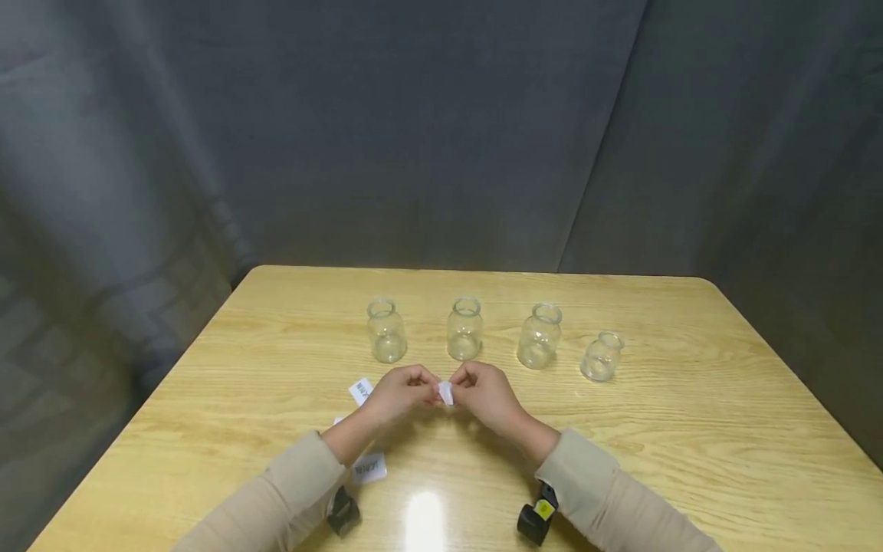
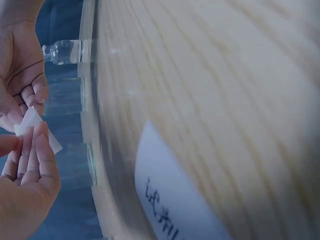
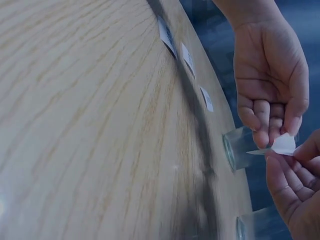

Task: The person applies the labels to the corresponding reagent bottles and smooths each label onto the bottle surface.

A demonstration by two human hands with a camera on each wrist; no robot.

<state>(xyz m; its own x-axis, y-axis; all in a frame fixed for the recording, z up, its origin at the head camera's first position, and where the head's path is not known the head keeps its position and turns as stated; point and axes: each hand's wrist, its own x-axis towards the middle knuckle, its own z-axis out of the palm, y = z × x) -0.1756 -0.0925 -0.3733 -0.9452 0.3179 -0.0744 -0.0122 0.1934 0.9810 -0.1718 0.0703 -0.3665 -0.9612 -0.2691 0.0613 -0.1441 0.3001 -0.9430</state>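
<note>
Over the middle of the table, my left hand (image 1: 400, 395) and right hand (image 1: 486, 395) pinch a small white paper label (image 1: 445, 393) between thumbs and fingertips. In the right wrist view, the label (image 3: 284, 144) looks bent, with a thin pointed edge sticking out to one side. The left wrist view shows both hands' fingertips meeting at the label (image 2: 31, 120), held above the table surface. White labels with dark printed characters lie by my left forearm: one label (image 1: 360, 391) beyond the wrist, another label (image 1: 369, 468) nearer, and a third mostly hidden beneath the arm.
Behind my hands, three larger clear glass jars (image 1: 388, 331) stand upright in a row, lidless. A smaller glass jar (image 1: 602, 356) stands at the row's right end. The wooden table (image 1: 690, 429) reaches back to a dark grey curtain (image 1: 414, 138).
</note>
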